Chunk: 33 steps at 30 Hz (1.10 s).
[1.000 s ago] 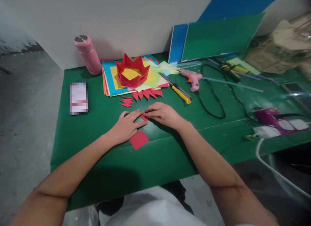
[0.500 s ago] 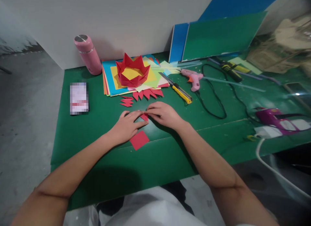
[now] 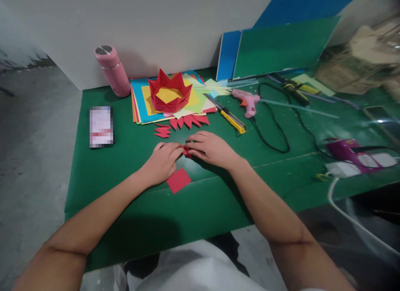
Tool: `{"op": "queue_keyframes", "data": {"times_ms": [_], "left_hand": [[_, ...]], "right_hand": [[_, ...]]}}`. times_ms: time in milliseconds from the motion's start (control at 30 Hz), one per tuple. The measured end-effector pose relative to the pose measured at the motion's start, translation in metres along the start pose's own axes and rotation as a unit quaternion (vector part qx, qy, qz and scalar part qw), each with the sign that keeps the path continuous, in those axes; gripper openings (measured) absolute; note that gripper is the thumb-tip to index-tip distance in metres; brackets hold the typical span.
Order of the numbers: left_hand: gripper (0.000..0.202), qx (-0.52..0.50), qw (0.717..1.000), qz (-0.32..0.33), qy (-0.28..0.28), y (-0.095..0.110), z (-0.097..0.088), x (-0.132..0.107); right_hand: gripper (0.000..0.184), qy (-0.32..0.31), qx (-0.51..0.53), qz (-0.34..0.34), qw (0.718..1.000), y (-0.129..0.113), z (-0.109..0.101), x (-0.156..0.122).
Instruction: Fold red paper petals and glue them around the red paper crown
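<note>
Between my fingertips is a small folded piece of red paper [image 3: 186, 151], partly covered by both hands. My left hand [image 3: 164, 162] grips its left side with the fingers pressed together. From the right, my right hand [image 3: 211, 149] pinches the same piece between thumb and fingers. Just below my left hand lies a flat red paper square [image 3: 178, 181]. Beyond the hands are small folded red pieces [image 3: 162, 131] and a row of pointed red pieces [image 3: 190, 121]. A red folded-paper ring with points [image 3: 171, 105] stands on a stack of coloured paper [image 3: 139, 100].
A yellow utility knife [image 3: 231, 119] and a pink glue gun [image 3: 246, 101] with a looping black cord lie at the back right. A pink bottle [image 3: 114, 74] and a phone-like slab [image 3: 101, 127] are on the left. A purple object [image 3: 343, 151] sits at far right.
My left fingers have drawn in closer around the small red paper, and my right fingers have shifted slightly down over it. Less of the paper shows.
</note>
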<state>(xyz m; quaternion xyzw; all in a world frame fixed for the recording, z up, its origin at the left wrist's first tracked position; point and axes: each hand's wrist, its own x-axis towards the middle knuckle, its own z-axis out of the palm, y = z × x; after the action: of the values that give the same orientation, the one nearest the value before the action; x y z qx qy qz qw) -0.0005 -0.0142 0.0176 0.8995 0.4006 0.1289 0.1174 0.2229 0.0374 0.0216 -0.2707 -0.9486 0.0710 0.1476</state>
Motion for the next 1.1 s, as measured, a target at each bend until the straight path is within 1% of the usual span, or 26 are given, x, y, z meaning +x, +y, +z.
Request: {"op": "queue_keyframes", "data": {"times_ms": [67,167,233,300,400,633,767,900,1100], "left_hand": [[0.039,-0.028,0.999,-0.008,0.026,-0.002,0.001,0.000],[0.035,-0.061,0.996,-0.010,0.063,-0.007,0.002,0.000],[0.033,-0.059,0.994,-0.021,0.086,-0.009,0.003,0.000],[0.031,-0.038,0.994,-0.040,0.095,-0.010,0.004,0.000],[0.032,-0.008,0.996,-0.048,0.081,-0.010,0.004,0.000],[0.034,-0.002,0.998,-0.026,0.049,-0.009,0.002,-0.001],[0.037,0.011,0.999,-0.002,0.033,-0.010,0.001,-0.001],[0.039,-0.002,1.000,0.020,0.011,-0.011,0.000,-0.001],[0.038,-0.018,1.000,0.018,0.005,-0.012,-0.004,-0.001]], "right_hand": [[0.035,-0.006,-0.013,0.002,1.000,0.000,-0.002,0.000],[0.045,-0.005,-0.028,0.006,1.000,-0.001,-0.004,0.000],[0.040,-0.005,-0.029,0.008,1.000,-0.002,-0.003,0.000],[0.031,-0.003,-0.030,0.009,0.999,-0.003,-0.003,0.000],[0.030,0.002,-0.040,0.007,0.999,-0.003,-0.002,-0.001],[0.031,0.000,-0.032,0.016,0.999,0.001,0.002,-0.003],[0.032,0.014,-0.030,0.015,0.999,0.000,0.005,-0.001],[0.034,0.017,0.012,-0.010,1.000,0.000,0.009,0.001],[0.029,0.055,0.053,0.015,0.997,-0.001,0.010,-0.001]]}}
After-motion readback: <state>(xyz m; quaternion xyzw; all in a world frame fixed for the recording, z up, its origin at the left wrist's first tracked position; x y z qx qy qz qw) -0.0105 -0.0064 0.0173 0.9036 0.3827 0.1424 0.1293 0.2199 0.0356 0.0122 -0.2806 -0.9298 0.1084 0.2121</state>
